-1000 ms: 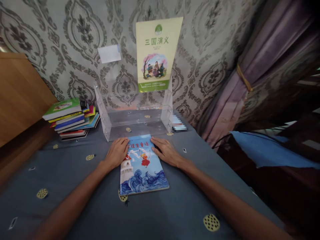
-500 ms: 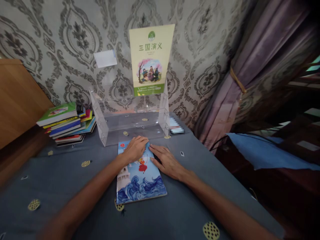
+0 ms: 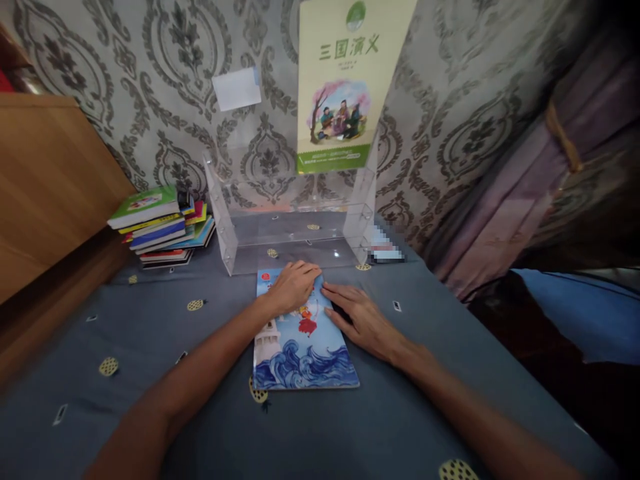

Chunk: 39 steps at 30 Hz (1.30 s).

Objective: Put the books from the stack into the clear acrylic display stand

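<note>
A blue picture book (image 3: pixel 303 343) with waves and a lighthouse on its cover lies flat on the grey-blue cloth, just in front of a clear acrylic rack (image 3: pixel 293 227). My left hand (image 3: pixel 294 285) rests palm down across the book's top edge. My right hand (image 3: pixel 363 321) lies along the book's right edge, fingers at the cover's border; whether it grips the cover is unclear. A green-and-cream book (image 3: pixel 345 87) stands upright in the rack's upper tier.
A stack of several colourful books (image 3: pixel 163 227) sits at the left of the rack. A wooden cabinet (image 3: pixel 45 180) rises at the far left. Purple curtains (image 3: pixel 540 153) and a blue cloth (image 3: pixel 590 310) are at the right. Patterned wallpaper is behind.
My left hand has moved from the book's left top corner onto the middle of its top edge. My right hand slid down along the right edge. The view shifted closer.
</note>
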Available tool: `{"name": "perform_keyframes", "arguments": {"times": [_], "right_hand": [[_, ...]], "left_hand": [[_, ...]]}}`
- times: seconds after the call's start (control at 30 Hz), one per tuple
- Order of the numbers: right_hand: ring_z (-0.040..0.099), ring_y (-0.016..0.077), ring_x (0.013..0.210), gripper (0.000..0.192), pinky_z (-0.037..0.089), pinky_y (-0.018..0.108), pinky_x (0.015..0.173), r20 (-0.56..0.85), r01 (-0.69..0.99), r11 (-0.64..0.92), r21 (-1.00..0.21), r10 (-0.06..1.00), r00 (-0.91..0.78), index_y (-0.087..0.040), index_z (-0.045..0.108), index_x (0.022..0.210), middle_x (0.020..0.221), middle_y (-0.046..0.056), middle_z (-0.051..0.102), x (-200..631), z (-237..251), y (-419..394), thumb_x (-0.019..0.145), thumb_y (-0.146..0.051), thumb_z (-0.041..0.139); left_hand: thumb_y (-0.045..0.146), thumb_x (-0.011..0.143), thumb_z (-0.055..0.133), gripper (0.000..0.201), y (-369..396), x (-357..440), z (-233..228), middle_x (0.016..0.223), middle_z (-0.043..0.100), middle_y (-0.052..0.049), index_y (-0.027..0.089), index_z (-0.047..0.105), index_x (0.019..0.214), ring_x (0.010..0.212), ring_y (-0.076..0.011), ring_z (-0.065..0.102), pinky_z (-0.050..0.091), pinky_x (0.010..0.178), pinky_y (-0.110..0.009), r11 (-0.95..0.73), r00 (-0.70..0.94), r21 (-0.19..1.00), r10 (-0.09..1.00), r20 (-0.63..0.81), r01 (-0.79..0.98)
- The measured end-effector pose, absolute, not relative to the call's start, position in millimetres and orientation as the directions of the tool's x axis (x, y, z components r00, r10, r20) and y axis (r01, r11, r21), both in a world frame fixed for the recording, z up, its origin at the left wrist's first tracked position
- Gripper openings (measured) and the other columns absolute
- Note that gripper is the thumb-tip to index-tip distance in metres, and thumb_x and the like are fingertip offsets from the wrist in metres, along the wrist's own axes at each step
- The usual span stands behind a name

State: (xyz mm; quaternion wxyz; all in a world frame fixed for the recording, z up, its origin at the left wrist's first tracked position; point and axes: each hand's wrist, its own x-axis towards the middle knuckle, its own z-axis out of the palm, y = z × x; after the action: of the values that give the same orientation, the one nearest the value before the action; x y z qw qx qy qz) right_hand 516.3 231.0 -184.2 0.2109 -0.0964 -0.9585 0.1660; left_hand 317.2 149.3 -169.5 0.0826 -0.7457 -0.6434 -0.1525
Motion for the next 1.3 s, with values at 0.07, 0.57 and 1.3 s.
{"name": "perform_keyframes", "arguments": {"times": [0.07, 0.57, 1.3], "right_hand": [[0.058, 0.0314, 0.125, 0.043, 0.046, 0.053, 0.107, 0.375, 0.113, 0.928, -0.356, 0.252, -0.892, -0.019, 0.063, 0.132, 0.137, 0.014, 0.061, 516.6, -183.4, 231.0, 0.097, -0.036, 0.045], [0.066, 0.0285, 0.113, 0.035, 0.051, 0.051, 0.102, 0.421, 0.091, 0.91, -0.404, 0.274, -0.865, -0.024, 0.072, 0.117, 0.125, 0.008, 0.07, 517.3, -181.7, 228.5, 0.095, -0.034, 0.046], [0.062, 0.0298, 0.122, 0.037, 0.051, 0.051, 0.104, 0.395, 0.061, 0.927, -0.369, 0.216, -0.893, -0.017, 0.066, 0.127, 0.134, 0.015, 0.064, 537.3, -175.2, 211.9, 0.097, -0.033, 0.05]], "left_hand": [[0.016, 0.095, 0.042, 0.034, 149.0, 316.9, -169.4, 0.132, 0.064, -0.009, 0.015, 0.059, 0.125, 0.115, -0.0254, 0.057, 0.047, 0.095, -0.043, -0.156, 0.125, 0.07, 0.937, 0.327, 0.985], [0.017, 0.097, 0.04, 0.035, 146.9, 318.8, -165.7, 0.133, 0.063, -0.008, 0.016, 0.06, 0.126, 0.113, -0.0249, 0.057, 0.046, 0.093, -0.042, -0.124, 0.1, 0.072, 0.956, 0.275, 0.99], [0.014, 0.095, 0.045, 0.036, 147.9, 315.7, -170.0, 0.133, 0.064, -0.01, 0.015, 0.061, 0.127, 0.119, -0.0243, 0.057, 0.046, 0.099, -0.042, -0.163, 0.127, 0.088, 0.94, 0.318, 0.983]]}}
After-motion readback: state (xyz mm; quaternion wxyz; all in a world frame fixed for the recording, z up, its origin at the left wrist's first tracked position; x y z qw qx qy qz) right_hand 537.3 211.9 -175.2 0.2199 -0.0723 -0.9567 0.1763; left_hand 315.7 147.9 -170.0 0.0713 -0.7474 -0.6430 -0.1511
